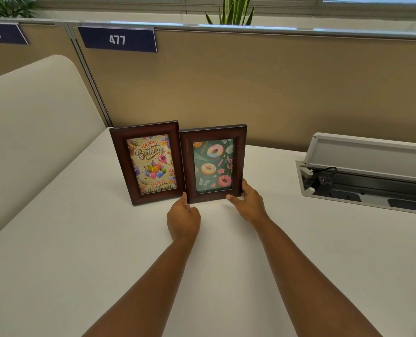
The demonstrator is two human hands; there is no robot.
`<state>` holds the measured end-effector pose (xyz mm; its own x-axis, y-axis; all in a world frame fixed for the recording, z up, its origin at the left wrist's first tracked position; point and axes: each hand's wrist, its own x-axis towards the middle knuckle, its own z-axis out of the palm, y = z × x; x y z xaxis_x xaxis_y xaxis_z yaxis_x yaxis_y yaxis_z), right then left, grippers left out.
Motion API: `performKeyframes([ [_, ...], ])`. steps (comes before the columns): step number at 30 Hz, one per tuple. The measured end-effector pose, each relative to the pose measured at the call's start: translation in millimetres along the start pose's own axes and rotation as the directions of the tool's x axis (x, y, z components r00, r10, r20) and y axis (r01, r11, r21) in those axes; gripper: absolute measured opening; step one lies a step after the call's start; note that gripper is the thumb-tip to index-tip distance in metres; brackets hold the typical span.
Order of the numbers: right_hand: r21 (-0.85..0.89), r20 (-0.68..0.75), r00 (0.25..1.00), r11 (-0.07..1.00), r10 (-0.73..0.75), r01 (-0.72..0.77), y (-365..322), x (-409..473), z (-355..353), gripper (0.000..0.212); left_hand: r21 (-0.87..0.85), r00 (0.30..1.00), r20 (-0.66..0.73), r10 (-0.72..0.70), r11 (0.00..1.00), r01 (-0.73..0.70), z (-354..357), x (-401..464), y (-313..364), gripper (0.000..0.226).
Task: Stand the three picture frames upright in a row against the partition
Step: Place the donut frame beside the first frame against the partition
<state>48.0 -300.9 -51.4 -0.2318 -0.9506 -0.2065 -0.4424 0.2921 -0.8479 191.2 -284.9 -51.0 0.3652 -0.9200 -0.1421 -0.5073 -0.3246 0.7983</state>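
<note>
From the head view I see two picture frames standing up on the white desk (104,239), side by side and touching. The birthday frame (146,162) is on the left — it has balloons and the words "Happy Birthday". The donut frame (213,164) is on the right, with pink and white donuts on green. Both stand near the tan partition (250,81) behind them; I cannot tell if they lean on it. I see only two frames here.

My left hand (183,218) is at the bottom left corner of the donut frame, its grip loosely curled, thumb tip touching the frame edge. My right hand (247,201) has its grip closed around the bottom right corner — thumb in front, fingers behind.

A blue sign (118,40) reading 477 hangs on the partition. An open cable box (362,173) sits in the desk on the right.
</note>
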Motion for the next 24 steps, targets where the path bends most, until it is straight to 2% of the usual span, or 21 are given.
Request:
performKeyframes([
  [4, -0.010, 0.028, 1.000, 1.000, 0.007, -0.007, 2.7, 0.9, -1.7, 0.076, 0.007, 1.000, -0.008, -0.001, 1.000, 0.001, -0.3, 0.5, 0.2, 0.046],
  [7, 0.049, -0.002, 1.000, 0.999, 0.024, -0.024, 3.7, -3.3, -6.2, 0.076, -0.023, 1.000, -0.025, 0.008, 1.000, -0.009, -1.9, -2.1, -0.7, 0.047],
  [11, 0.054, -0.239, 0.971, 0.999, 0.017, -0.004, 3.3, -22.6, -17.0, 0.051, -0.077, 0.999, -0.049, -0.005, 0.997, 0.001, -8.7, -12.1, -0.1, 0.051],
  [14, 0.060, -0.398, 0.917, 0.998, -0.005, 0.032, 0.4, -45.4, -32.3, 0.027, -0.042, 0.994, -0.078, 0.076, 0.996, -0.079, -13.1, -29.6, 8.8, 0.047],
  [15, 0.055, -0.439, 0.898, 0.998, -0.014, 0.042, -2.2, -53.5, -39.4, 0.025, -0.036, 0.994, -0.046, 0.102, 0.994, -0.104, -13.2, -38.0, 12.8, 0.043],
  [17, 0.018, -0.499, 0.865, 0.998, -0.047, 0.064, -9.4, -74.9, -61.3, 0.024, -0.031, 0.983, 0.118, 0.143, 0.990, -0.141, -8.3, -60.2, 21.5, 0.035],
  [18, -0.018, -0.514, 0.854, 0.997, -0.076, 0.078, -13.8, -83.3, -71.4, 0.024, -0.026, 0.955, 0.245, 0.170, 0.985, -0.169, -3.7, -70.6, 24.1, 0.031],
  [19, -0.061, -0.525, 0.844, 0.994, -0.109, 0.090, -17.0, -93.7, -84.8, 0.025, -0.031, 0.895, 0.398, 0.200, 0.978, -0.205, 1.6, -84.8, 27.5, 0.028],
  [20, -0.113, -0.522, 0.841, 0.989, -0.142, 0.096, -20.1, -102.7, -97.4, 0.025, -0.048, 0.803, 0.559, 0.207, 0.975, -0.218, 6.0, -100.3, 31.5, 0.026],
  [22, -0.240, -0.483, 0.857, 0.968, -0.180, 0.068, -22.8, -121.0, -124.7, 0.024, -0.021, 0.556, 0.810, 0.188, 0.956, -0.294, 17.4, -139.6, 42.3, 0.030],
  [24, -0.388, -0.417, 0.894, 0.921, -0.167, -0.009, -22.0, -138.4, -152.2, 0.025, -0.028, 0.385, 0.900, 0.205, 0.908, -0.418, 33.9, -182.4, 50.4, 0.044],
])
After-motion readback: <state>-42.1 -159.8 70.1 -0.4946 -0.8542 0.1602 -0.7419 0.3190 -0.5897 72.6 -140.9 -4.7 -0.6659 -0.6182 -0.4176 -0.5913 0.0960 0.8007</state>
